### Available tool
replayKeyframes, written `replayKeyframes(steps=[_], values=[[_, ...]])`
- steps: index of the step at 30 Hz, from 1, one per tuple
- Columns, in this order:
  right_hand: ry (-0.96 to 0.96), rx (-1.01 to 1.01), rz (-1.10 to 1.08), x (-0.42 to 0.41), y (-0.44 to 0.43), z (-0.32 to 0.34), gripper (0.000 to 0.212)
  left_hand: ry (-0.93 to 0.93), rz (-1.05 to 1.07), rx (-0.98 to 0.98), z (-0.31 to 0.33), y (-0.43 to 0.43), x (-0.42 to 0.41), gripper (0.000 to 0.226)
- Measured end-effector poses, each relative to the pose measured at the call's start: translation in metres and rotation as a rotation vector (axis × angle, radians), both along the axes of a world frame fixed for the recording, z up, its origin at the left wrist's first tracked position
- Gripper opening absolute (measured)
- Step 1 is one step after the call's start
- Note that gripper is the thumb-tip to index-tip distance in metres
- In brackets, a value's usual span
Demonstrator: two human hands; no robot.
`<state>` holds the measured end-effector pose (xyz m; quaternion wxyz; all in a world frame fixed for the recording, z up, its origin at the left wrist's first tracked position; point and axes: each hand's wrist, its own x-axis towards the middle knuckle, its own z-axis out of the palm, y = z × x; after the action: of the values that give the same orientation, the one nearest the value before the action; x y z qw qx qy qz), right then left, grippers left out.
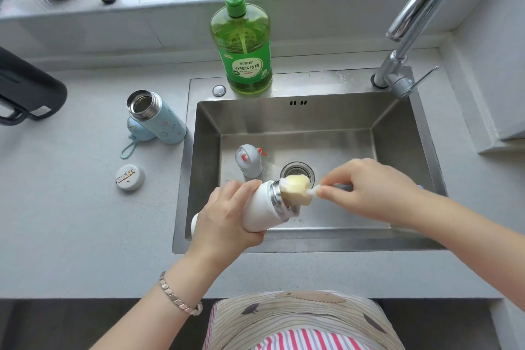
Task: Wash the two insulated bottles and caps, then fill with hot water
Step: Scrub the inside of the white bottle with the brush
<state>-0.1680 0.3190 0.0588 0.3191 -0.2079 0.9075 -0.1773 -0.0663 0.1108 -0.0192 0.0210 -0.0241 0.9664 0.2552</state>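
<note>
We are partway through washing the first flask: our left hand (227, 213) grips the white insulated bottle (261, 207), tilted over the sink (397, 133), while our right hand (366, 187) pinches the handle of a sponge brush (294, 189) whose yellow foam head sits at the bottle's steel mouth. The pale blue bottle (159, 119) stands open on the counter (71, 221) just left of the sink, with a round patterned cap (130, 177) nearby and a grey cap (249, 160) in the basin. By our judgement rinsing, the blue bottle, the caps and the hot-water filling are all left.
</note>
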Motion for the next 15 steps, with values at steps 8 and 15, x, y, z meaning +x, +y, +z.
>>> replayKeyframes(steps=[8, 15], values=[[-0.216, -0.012, 0.117, 0.026, -0.006, -0.005, 0.016, -0.072, 0.015, 0.093, -0.001, 0.008, 0.003, 0.081], [-0.374, -0.121, 0.032, -0.015, 0.016, 0.022, 0.019, -0.116, 0.199, 0.376, -0.006, -0.001, 0.005, 0.073]])
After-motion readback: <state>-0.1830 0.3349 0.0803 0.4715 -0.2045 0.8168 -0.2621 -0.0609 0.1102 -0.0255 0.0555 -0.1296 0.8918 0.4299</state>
